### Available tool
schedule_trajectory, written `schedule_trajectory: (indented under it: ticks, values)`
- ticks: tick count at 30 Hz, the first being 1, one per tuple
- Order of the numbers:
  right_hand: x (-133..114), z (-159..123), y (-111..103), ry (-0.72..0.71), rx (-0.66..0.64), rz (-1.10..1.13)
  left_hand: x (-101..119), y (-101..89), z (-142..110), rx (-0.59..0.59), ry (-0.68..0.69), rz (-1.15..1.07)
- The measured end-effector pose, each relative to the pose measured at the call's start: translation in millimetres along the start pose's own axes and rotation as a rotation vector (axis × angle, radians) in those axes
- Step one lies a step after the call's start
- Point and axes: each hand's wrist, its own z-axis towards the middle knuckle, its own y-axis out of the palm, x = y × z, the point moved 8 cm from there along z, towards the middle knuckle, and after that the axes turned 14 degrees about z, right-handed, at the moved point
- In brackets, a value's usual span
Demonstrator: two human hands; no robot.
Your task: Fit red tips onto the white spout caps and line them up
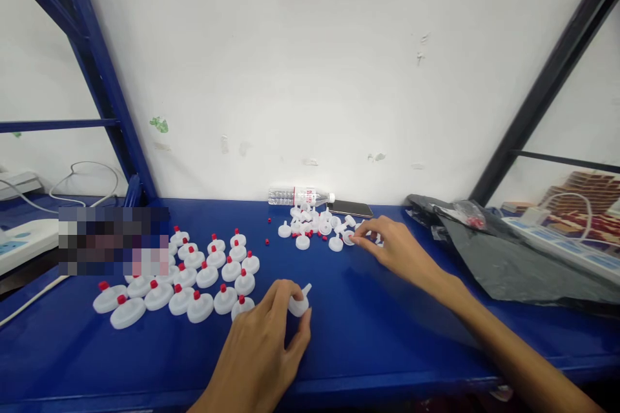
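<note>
My left hand (265,342) pinches a white spout cap (299,304) between thumb and fingers, just above the blue table. The cap has a round base and a bare, tilted spout. At the right edge of a loose pile of white caps (303,242), my right hand (387,240) has thumb and forefinger brought close together beside another white cap (347,237). What those fingertips hold, if anything, is too small to make out. Small red tips (267,242) lie left of the pile and among it. On the left stand several white caps with red tips (200,308).
A clear plastic bottle (300,196) lies against the wall, with a dark phone (349,208) to its right. Grey plastic bags (494,258) and a power strip (571,248) occupy the right side. Blue frame posts (97,64) rise on the left.
</note>
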Motion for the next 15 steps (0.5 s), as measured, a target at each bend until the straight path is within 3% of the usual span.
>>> schedule_trajectory:
  ticks: [7,10,15]
  values:
    - [-45,-24,36,-0.008,-0.195,0.312,0,6.7,-1,-0.026,0.017,0.013]
    - [-49,-29,50,-0.017,-0.27,0.183,0,10.4,-2,-0.057,0.02,0.041]
    - [-40,-26,51,0.086,-0.249,0.041,-2,10.8,-3,-0.082,0.005,0.046]
